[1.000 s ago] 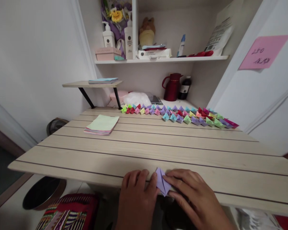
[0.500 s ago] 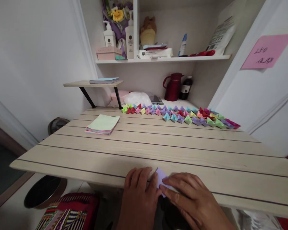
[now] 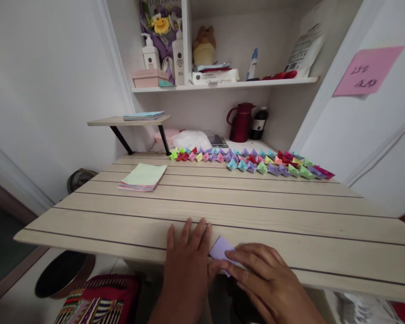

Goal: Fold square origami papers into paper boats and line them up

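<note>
A small folded piece of lilac paper lies flat at the near edge of the wooden table. My left hand rests on the table just left of it, fingers stretched out and flat, thumb touching the paper's lower left edge. My right hand lies to the right, its fingers pressed down on the paper's right side and covering part of it.
A stack of coloured paper squares lies at the left middle. Rows of several small folded paper boats run along the back. Behind stand a red jug, a dark bottle and shelves. A dark bin sits on the floor.
The lilac paper went from an upright pointed shape to a flat fold. My left hand opened and its fingers stretched forward over the table. My right hand slid slightly nearer the edge.
</note>
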A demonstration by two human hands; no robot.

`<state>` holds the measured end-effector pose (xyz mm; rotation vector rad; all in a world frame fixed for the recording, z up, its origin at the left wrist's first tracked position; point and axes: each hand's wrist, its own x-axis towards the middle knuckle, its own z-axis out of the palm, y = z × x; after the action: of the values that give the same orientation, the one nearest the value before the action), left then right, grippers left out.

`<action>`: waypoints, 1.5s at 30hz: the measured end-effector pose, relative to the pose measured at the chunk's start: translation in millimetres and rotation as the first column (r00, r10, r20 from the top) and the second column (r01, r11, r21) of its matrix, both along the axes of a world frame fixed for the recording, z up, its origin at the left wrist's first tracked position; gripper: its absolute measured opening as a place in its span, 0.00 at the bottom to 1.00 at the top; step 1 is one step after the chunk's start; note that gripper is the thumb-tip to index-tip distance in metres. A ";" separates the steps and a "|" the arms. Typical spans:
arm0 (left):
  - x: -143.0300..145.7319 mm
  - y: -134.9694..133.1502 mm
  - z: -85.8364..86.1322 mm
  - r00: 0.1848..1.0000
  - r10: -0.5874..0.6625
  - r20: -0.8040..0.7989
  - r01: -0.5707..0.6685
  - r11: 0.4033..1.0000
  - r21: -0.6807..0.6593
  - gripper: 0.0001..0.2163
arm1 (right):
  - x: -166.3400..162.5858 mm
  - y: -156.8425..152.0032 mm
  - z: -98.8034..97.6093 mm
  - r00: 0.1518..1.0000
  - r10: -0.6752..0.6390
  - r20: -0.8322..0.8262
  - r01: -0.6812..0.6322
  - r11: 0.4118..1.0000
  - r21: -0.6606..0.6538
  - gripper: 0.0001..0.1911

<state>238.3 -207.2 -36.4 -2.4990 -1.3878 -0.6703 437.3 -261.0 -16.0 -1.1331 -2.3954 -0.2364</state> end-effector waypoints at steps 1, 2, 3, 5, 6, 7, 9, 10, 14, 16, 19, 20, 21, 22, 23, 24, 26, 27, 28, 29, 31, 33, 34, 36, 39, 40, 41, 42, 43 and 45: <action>-1.4 0.9 -2.4 1.000 0.002 0.007 -0.002 1.000 0.021 0.23 | -0.6 -0.2 0.0 1.000 -0.009 -0.013 0.009 1.000 0.000 0.22; -3.0 1.1 -3.8 1.000 -0.004 0.026 0.003 0.999 0.053 0.22 | -1.3 -0.3 -0.1 1.000 -0.014 -0.026 0.014 1.000 -0.001 0.23; -4.8 0.4 -3.9 0.999 -0.020 0.050 0.015 0.996 0.090 0.20 | -2.0 -0.3 -0.3 0.999 -0.019 -0.038 0.019 1.000 -0.004 0.23; -8.6 -3.0 -1.0 0.992 -0.076 0.101 0.059 0.984 0.165 0.17 | -3.1 -0.2 -0.6 0.998 -0.021 -0.055 0.021 1.000 -0.012 0.23; -10.1 -5.4 1.7 0.987 -0.123 0.102 0.103 0.977 0.186 0.16 | -3.4 -0.4 -0.7 0.998 -0.023 -0.058 0.022 1.000 -0.022 0.23; -11.2 -7.7 4.7 0.981 -0.171 0.094 0.150 0.969 0.198 0.16 | -3.4 -0.6 -1.0 0.998 -0.028 -0.058 0.026 0.999 -0.037 0.22; -12.1 -11.4 10.2 0.965 -0.256 0.052 0.242 0.950 0.197 0.15 | -2.5 -1.5 -1.7 0.998 -0.042 -0.051 0.037 0.995 -0.095 0.20; -12.1 -12.3 12.2 0.960 -0.279 0.034 0.268 0.946 0.184 0.14 | -1.7 -2.0 -2.4 0.998 -0.049 -0.047 0.042 0.991 -0.130 0.20; -12.7 -11.7 15.0 0.954 -0.299 0.022 0.294 0.948 0.124 0.14 | 1.3 -2.5 -5.4 0.987 -0.128 -0.095 0.107 0.974 -0.198 0.23; -14.0 -11.0 14.7 0.951 -0.307 0.045 0.301 0.947 0.112 0.14 | 1.2 -1.4 -5.4 0.975 -0.170 -0.140 0.141 0.970 -0.200 0.25; -15.1 -11.5 14.4 0.944 -0.314 0.098 0.306 0.948 0.088 0.14 | -0.9 1.2 -2.7 0.970 -0.180 -0.161 0.140 0.963 -0.232 0.23; -14.8 -11.9 14.5 0.943 -0.310 0.121 0.302 0.950 0.075 0.13 | -1.8 2.3 -1.6 0.970 -0.181 -0.161 0.139 0.960 -0.245 0.22; -14.3 -12.4 14.7 0.942 -0.304 0.144 0.299 0.952 0.061 0.13 | -2.6 3.5 -0.9 0.969 -0.188 -0.161 0.143 0.956 -0.255 0.20; -13.5 -12.7 15.0 0.940 -0.297 0.167 0.294 0.955 0.046 0.12 | -3.4 4.8 -0.6 0.966 -0.197 -0.166 0.150 0.953 -0.261 0.19; -12.6 -12.9 15.5 0.939 -0.287 0.189 0.287 0.957 0.027 0.11 | -4.0 6.2 -0.8 0.963 -0.209 -0.173 0.159 0.951 -0.264 0.18; -11.6 -13.0 16.2 0.938 -0.275 0.210 0.280 0.960 0.008 0.11 | -4.5 7.7 -1.5 0.958 -0.221 -0.186 0.168 0.951 -0.261 0.16; -10.0 -12.4 18.0 0.935 -0.250 0.251 0.265 0.964 -0.029 0.11 | -5.0 10.8 -3.4 0.946 -0.240 -0.217 0.187 0.953 -0.240 0.12; -9.4 -11.8 18.9 0.933 -0.238 0.271 0.259 0.965 -0.045 0.10 | -4.9 12.2 -4.1 0.941 -0.248 -0.229 0.196 0.953 -0.230 0.11; -8.9 -11.0 19.7 0.929 -0.229 0.290 0.256 0.965 -0.059 0.10 | -4.6 13.3 -4.4 0.939 -0.251 -0.234 0.199 0.954 -0.224 0.11; -8.3 -10.3 20.3 0.925 -0.221 0.308 0.255 0.964 -0.071 0.09 | -4.0 14.1 -4.2 0.941 -0.247 -0.232 0.195 0.955 -0.225 0.11; -7.2 -8.9 20.7 0.917 -0.207 0.341 0.250 0.964 -0.089 0.08 | -2.3 14.9 -2.7 0.951 -0.220 -0.217 0.165 0.955 -0.245 0.11; -5.7 -8.2 20.4 0.911 -0.187 0.367 0.240 0.965 -0.104 0.08 | -0.4 15.1 -1.2 0.959 -0.190 -0.210 0.130 0.953 -0.273 0.13; -4.7 -8.2 20.1 0.909 -0.176 0.378 0.233 0.966 -0.110 0.08 | 0.2 15.4 -0.9 0.959 -0.188 -0.213 0.123 0.951 -0.284 0.13; -2.5 -8.9 20.2 0.903 -0.159 0.400 0.222 0.968 -0.118 0.09 | 0.3 16.8 -1.7 0.952 -0.203 -0.231 0.133 0.948 -0.288 0.10; 1.1 -10.4 21.6 0.890 -0.144 0.432 0.212 0.971 -0.113 0.09 | -3.2 20.6 -4.4 0.938 -0.235 -0.256 0.170 0.952 -0.254 0.07; 2.3 -10.8 22.0 0.887 -0.139 0.441 0.209 0.971 -0.113 0.08 | -5.2 21.8 -5.1 0.932 -0.250 -0.262 0.188 0.953 -0.239 0.06; 3.4 -11.1 22.2 0.884 -0.128 0.449 0.199 0.973 -0.116 0.08 | -7.5 23.0 -5.6 0.926 -0.268 -0.264 0.210 0.951 -0.228 0.06; 4.4 -11.2 22.0 0.882 -0.110 0.458 0.183 0.976 -0.119 0.08 | -10.0 24.0 -5.7 0.920 -0.291 -0.262 0.236 0.946 -0.222 0.07; 5.5 -11.1 21.4 0.880 -0.089 0.466 0.162 0.979 -0.119 0.07 | -12.6 24.7 -5.5 0.914 -0.317 -0.253 0.265 0.939 -0.218 0.08; 7.6 -10.5 19.2 0.882 -0.039 0.469 0.101 0.989 -0.107 0.05 | -17.6 25.8 -4.7 0.904 -0.367 -0.218 0.324 0.923 -0.209 0.08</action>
<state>245.9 -217.7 -17.2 -2.6055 -1.5324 -1.3097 419.7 -235.2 -20.7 -1.5674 -2.0071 0.0002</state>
